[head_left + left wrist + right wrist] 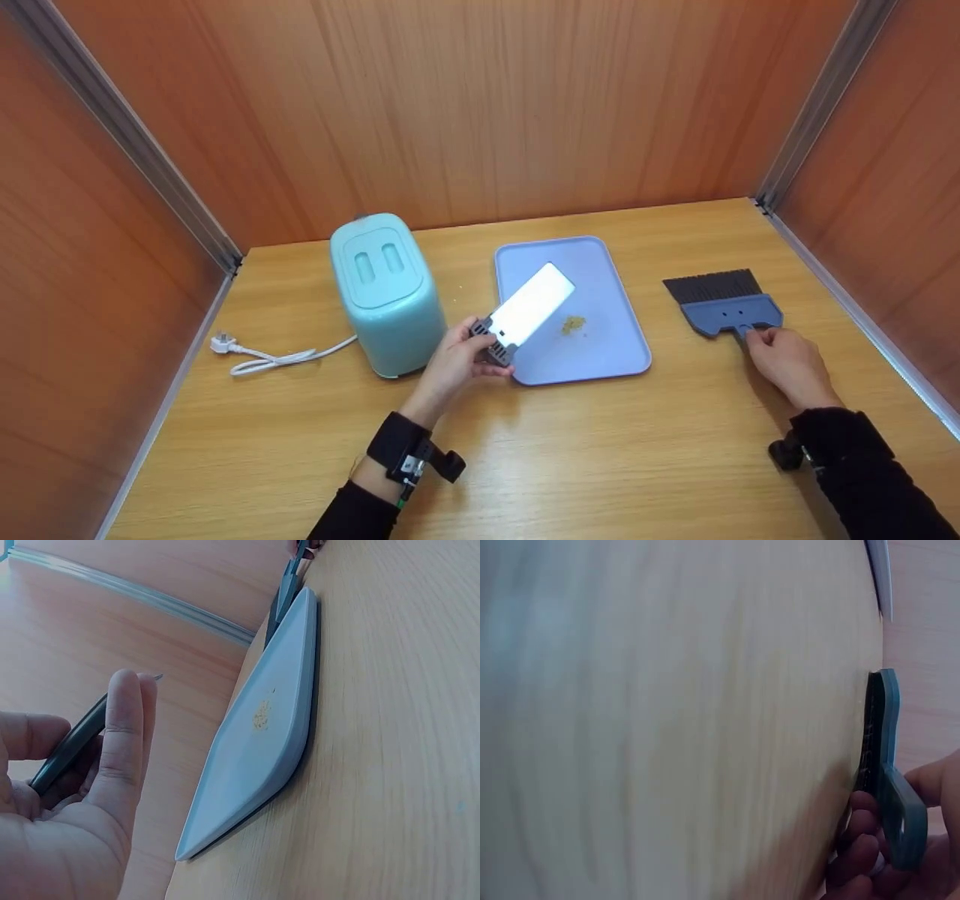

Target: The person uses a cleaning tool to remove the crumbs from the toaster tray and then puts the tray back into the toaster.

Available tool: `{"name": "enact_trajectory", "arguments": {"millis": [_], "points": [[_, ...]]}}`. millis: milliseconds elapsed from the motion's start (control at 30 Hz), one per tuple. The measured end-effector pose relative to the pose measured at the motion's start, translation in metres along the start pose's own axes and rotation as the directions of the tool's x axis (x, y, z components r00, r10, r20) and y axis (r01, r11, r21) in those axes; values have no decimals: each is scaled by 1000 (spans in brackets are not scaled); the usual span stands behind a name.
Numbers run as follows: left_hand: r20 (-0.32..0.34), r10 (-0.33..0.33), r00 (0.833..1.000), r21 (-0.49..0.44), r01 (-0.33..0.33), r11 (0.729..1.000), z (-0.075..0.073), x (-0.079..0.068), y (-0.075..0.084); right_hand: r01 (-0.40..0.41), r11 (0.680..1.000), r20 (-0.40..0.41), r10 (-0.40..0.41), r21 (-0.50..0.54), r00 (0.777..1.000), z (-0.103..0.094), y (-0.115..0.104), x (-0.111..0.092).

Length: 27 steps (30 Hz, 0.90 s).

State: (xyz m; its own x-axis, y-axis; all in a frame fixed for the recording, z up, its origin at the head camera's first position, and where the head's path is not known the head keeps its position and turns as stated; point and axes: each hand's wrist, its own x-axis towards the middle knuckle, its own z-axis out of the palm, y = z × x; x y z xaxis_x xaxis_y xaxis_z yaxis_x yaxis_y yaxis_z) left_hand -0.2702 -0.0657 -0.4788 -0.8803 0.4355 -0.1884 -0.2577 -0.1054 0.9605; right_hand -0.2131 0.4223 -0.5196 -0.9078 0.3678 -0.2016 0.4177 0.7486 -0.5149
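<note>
My left hand (459, 358) pinches the dark grey slotted end of a toaster crumb tray (534, 306), its pale, shiny plate tilted above a lavender tray (622, 341). In the left wrist view only a dark edge of the crumb tray (71, 748) shows between thumb and fingers. A small heap of yellowish crumbs (573, 325) lies on the lavender tray. At the right, my right hand (791, 364) grips the handle of a blue hand brush (731, 311), dark bristles pointing away from me. The right wrist view shows fingers curled round the brush handle (904, 821).
A mint-green toaster (397, 315) with a lidded top stands left of the lavender tray. Its white cord and plug (223, 343) lie on the wooden table (600, 465) farther left. Wood-look panels (525, 112) close in the back and both sides.
</note>
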Motion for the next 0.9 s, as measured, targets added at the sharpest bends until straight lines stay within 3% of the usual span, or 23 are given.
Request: {"name": "enact_trajectory", "arguments": {"millis": [533, 733, 900], "points": [[-8, 32, 999, -4, -32, 999, 0, -2, 3, -57, 998, -17, 57, -4, 998, 0, -2, -1], [-83, 63, 995, -5, -63, 998, 1, 0, 5, 30, 999, -97, -29, 12, 995, 5, -9, -4], [-100, 98, 990, 28, -96, 995, 4, 0, 8, 122, 992, -144, -114, 45, 983, 7, -27, -11]]}}
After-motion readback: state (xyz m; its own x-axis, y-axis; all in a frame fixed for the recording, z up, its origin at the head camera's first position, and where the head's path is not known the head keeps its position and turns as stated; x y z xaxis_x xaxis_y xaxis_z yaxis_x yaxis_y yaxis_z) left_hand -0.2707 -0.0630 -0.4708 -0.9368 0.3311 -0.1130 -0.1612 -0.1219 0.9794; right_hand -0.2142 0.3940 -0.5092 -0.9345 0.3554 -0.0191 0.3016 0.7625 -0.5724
